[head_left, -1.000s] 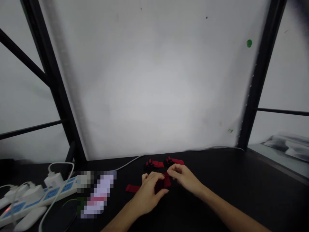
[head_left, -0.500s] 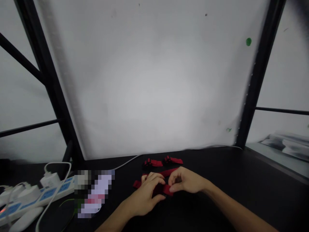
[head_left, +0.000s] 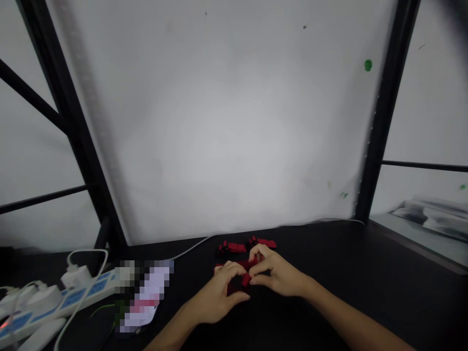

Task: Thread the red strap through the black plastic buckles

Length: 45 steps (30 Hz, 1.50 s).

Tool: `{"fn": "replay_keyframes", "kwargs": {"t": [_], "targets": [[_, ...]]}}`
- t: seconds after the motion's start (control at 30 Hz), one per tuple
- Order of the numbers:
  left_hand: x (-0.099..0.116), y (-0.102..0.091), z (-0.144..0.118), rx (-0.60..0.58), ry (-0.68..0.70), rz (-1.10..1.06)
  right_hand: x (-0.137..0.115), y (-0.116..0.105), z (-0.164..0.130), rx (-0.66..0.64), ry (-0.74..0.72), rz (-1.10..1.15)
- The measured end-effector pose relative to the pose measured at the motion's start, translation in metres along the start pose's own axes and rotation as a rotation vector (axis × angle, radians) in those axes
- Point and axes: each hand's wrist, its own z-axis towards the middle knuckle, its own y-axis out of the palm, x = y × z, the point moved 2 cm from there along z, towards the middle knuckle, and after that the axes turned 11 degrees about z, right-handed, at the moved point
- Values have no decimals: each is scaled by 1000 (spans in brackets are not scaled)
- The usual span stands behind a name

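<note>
Red strap (head_left: 244, 274), folded, pinched btwn left hand (head_left: 219, 295), right hand (head_left: 280, 274)

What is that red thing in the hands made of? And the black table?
The red strip, pinched by the left hand and right hand, looks like soft fabric or strap, matte: it bends and folds between the fingers. The table looks hard and smooth, maybe painted wood or laminate; its dark surface gives a dull sheen.
</note>
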Motion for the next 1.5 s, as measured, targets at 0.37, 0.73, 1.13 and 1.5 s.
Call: {"fn": "replay_keyframes", "kwargs": {"t": [0.37,0.73,1.13,1.5], "targets": [[4,5,3,190,43,213,-5,23,4,378,204,-17],[-1,1,2,200,49,284,27,-11,2,113,298,161],[-1,-12,-13,-250,-20,265,50,-68,-28,-20,757,-375],[-18,-17,-6,155,-82,212,13,-3,7,-116,258,-234]]}}
